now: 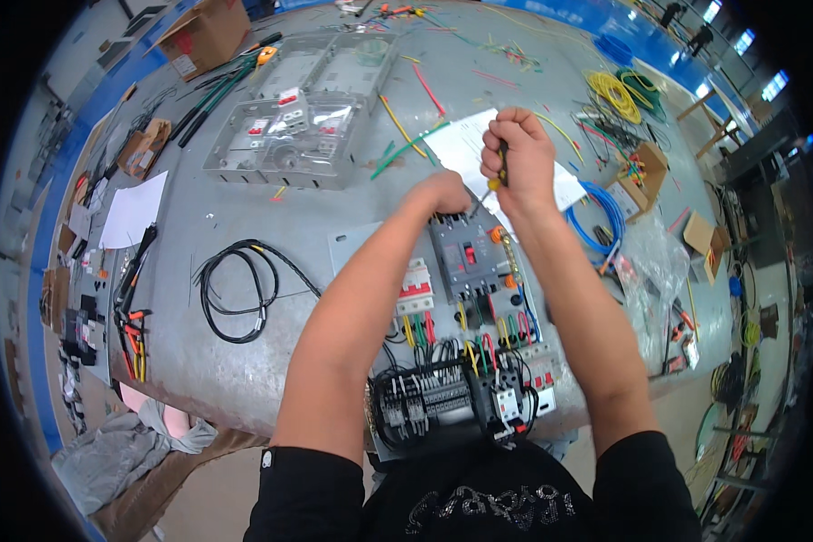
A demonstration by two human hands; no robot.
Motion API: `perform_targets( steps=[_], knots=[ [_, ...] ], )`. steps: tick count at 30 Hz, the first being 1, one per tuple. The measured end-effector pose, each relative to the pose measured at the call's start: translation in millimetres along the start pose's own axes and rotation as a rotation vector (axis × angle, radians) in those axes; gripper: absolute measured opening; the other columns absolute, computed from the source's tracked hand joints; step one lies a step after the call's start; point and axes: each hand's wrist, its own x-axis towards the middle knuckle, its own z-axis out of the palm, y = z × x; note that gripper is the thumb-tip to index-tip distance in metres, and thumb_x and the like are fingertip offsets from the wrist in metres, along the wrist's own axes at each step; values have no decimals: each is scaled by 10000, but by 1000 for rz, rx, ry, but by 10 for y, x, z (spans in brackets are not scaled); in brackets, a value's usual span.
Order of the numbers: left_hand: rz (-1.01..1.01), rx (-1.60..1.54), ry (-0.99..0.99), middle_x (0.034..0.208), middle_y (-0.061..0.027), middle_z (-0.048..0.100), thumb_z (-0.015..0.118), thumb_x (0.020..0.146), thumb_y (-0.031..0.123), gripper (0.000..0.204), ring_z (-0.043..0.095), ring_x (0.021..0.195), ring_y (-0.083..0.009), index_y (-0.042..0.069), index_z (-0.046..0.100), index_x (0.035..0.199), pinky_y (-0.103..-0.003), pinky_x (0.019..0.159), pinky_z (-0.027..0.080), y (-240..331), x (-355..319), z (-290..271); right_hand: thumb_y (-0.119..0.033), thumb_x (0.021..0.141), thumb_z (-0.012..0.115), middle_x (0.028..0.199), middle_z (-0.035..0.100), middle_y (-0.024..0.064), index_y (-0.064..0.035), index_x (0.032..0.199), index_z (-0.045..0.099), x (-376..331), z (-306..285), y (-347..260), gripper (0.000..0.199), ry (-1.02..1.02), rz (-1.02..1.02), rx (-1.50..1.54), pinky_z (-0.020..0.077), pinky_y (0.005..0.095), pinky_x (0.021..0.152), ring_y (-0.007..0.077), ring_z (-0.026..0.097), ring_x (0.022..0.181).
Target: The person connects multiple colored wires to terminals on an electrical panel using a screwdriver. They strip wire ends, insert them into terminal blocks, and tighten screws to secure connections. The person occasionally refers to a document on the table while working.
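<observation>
My right hand is closed around the handle of a screwdriver, whose shaft points down and left toward the top edge of a dark grey moulded-case circuit breaker with a red switch. At that same top edge, my left hand has its fingers curled in; whatever they grip is hidden. The breaker sits on a wired mounting plate. Beside and below it are white miniature breakers with red levers, bundles of yellow, green and red wires, and a black terminal strip close to my body.
White paper sheets lie beyond my hands. A blue wire coil and clear plastic bags are to the right. A black cable coil, orange-handled pliers and a transparent meter box are on the left.
</observation>
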Motion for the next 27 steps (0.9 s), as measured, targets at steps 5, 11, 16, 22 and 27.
perform_targets(
  steps=[5,11,16,22,27],
  knots=[
    [49,115,22,1088,-271,773,741,741,352,456,760,1022,-399,-27,816,983,-463,923,599,-356,169,101,-116,1004,608,764,621,53,-4,1208,698,124,-41,142,249,-205,-36,-150,430,291,509,120,544,547],
    [10,7,68,1055,-269,780,801,752,351,448,767,984,-392,-28,820,991,-463,888,598,-123,133,69,-361,993,635,1495,614,181,-20,1171,728,146,-372,-186,396,-616,-867,-1009,420,469,1171,359,558,1396],
    [-11,-52,72,1112,-250,780,744,801,284,401,765,1030,-381,-13,818,1060,-463,899,598,-11,-17,62,-619,863,791,1481,619,191,-30,1165,698,289,-284,-463,668,-1122,-1121,-1197,442,549,1160,427,533,1443],
    [-38,-66,49,1110,-230,785,724,833,305,389,764,1032,-367,3,819,1059,-453,883,598,-54,-29,99,-389,790,885,994,652,148,-73,762,572,400,42,-643,446,-1401,-1192,-1354,549,506,867,383,678,1013],
    [111,-186,110,1057,-238,782,700,856,307,369,758,995,-372,-10,813,1007,-452,863,595,-420,250,379,-203,825,804,731,553,108,-75,703,574,378,121,-445,291,-1386,-1068,-1446,494,466,647,354,613,710]
  ],
)
